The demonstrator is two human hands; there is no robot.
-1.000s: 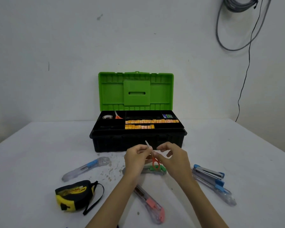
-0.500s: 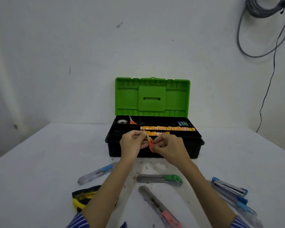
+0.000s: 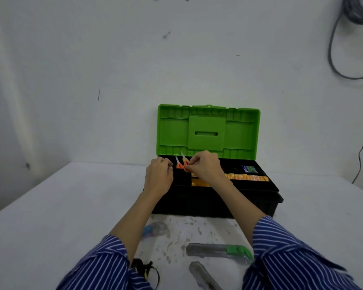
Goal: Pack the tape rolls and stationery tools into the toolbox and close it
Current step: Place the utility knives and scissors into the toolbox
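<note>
Step in hand: small orange-handled scissors (image 3: pixel 184 164) are being lowered into the back-left compartment of the toolbox (image 3: pixel 218 197), by judgement.

Right hand (image 3: pixel 205 166): thumb and fingers are pressed together in a pinch on the orange handle loop of the scissors; the wrist is held over the tray's middle.

Left hand (image 3: pixel 158 176): fingers are curled loosely inward at the tray's left edge, just beside the scissors; whether anything is touched or held by it cannot be told.

Where the scissors are: above the back-left compartment, handle toward the person, blades pointed up and away toward the green lid (image 3: pixel 208 130).

Long axis: tilted steeply, nearly parallel to a second orange scissors (image 3: pixel 177 163) that is already stood in the same compartment, just to the left.

Nearer hand: the right, which alone is seen to carry the tool; the compartment lies below and slightly left of its fingertips.

What the move turns on: the blades are to be kept beside the second scissors, not across them, as the handle is let down.

Tray contents: orange tape rolls (image 3: pixel 245 176) are laid in a row to the right, well clear of the drop.

Left outside: a green-ended cutter (image 3: pixel 218 250) and a grey cutter (image 3: pixel 201 275) are seen on the table (image 3: pixel 50 206).
</note>
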